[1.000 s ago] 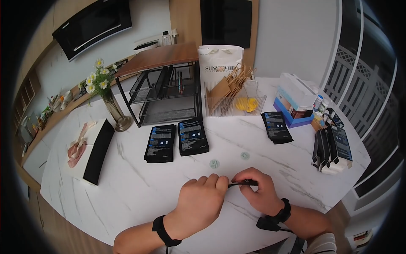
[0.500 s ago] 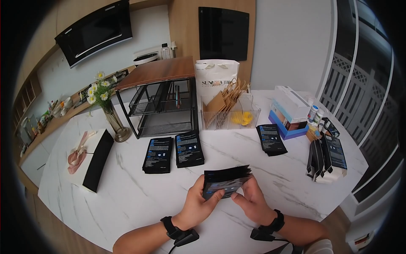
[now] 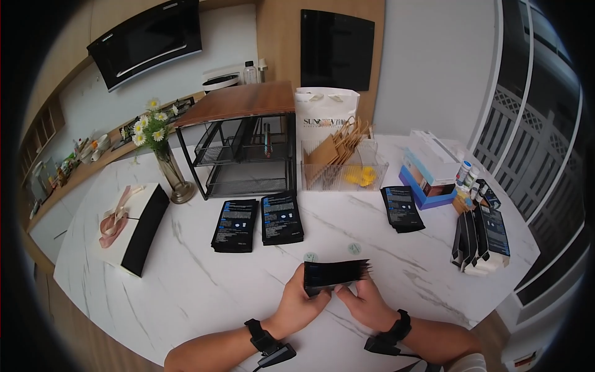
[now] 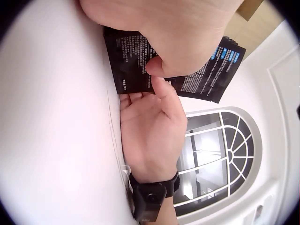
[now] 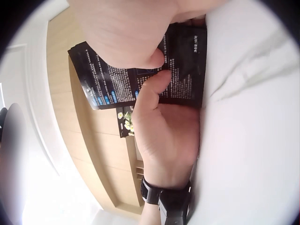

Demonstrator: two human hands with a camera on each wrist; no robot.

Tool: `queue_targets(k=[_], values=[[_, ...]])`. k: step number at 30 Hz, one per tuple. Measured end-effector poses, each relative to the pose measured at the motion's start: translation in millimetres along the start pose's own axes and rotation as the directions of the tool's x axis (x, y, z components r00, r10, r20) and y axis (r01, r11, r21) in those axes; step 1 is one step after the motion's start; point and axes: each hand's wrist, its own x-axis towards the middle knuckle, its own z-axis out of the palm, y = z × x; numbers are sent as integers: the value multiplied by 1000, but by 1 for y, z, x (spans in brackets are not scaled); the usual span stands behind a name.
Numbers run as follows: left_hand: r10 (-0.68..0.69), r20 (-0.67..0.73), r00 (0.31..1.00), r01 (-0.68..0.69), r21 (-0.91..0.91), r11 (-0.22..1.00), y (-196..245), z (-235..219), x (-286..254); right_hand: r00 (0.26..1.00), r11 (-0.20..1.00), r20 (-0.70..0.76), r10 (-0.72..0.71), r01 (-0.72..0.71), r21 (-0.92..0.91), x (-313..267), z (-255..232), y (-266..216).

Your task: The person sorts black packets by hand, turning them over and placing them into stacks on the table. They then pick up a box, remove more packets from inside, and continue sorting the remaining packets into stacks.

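Note:
Both hands hold a bundle of black printed sachets point(image 3: 335, 274) over the near side of the table. My left hand point(image 3: 300, 302) grips its left end, and my right hand point(image 3: 367, 304) grips the right end, with thumbs on the near face. In the left wrist view, white and blue print covers the sachets point(image 4: 206, 84), and the two thumbs come close together there. The bundle stands on edge close to the tabletop, its edges fanned at the right. Beyond it lie two stacks of like sachets point(image 3: 234, 226) point(image 3: 282, 218); a third stack point(image 3: 402, 209) is to the right.
Two pale round stickers point(image 3: 354, 248) lie just past the hands. A white box with pink ribbon point(image 3: 121, 232) and a flower vase point(image 3: 180, 186) stand left. Behind are a mesh rack point(image 3: 248, 180) and a clear bin point(image 3: 322, 180); several upright black pouches point(image 3: 480, 235) stand right.
A second ago the bundle was seen edge-on between the hands; then it was turned up with its printed face showing. Now it sits slightly lower, its top edge tipped toward the view.

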Motion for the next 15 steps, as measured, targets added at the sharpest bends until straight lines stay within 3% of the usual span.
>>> queue_targets(k=[3, 7, 9, 11, 12, 14, 15], values=[[17, 20, 1000, -17, -3, 1000, 6, -1, -1, 999, 999, 8, -38, 39, -27, 2, -1, 0], [-44, 0, 999, 44, -20, 999, 3, -1, -3, 994, 992, -45, 103, -99, 78, 0, -2, 0], [73, -260, 963, -31, 160, 987, -11, 2, -3, 986, 980, -80, 144, -131, 149, 2, -7, -1], [113, -221, 969, -66, 210, 975, -6, 1, -5, 963, 981, -260, 76, -120, -156, 8, -16, -7], [146, -179, 973, -95, 265, 960, 5, 2, -7, 963, 980, -260, 70, -115, -163, 9, -17, -14], [88, -101, 991, -66, 199, 978, 27, 10, -14, 972, 846, -203, -123, -4, -533, 6, -14, -33], [2, 3, 1000, -2, -5, 1000, 32, 14, -17, 992, 930, -76, -103, 69, -362, 2, -13, -37]])
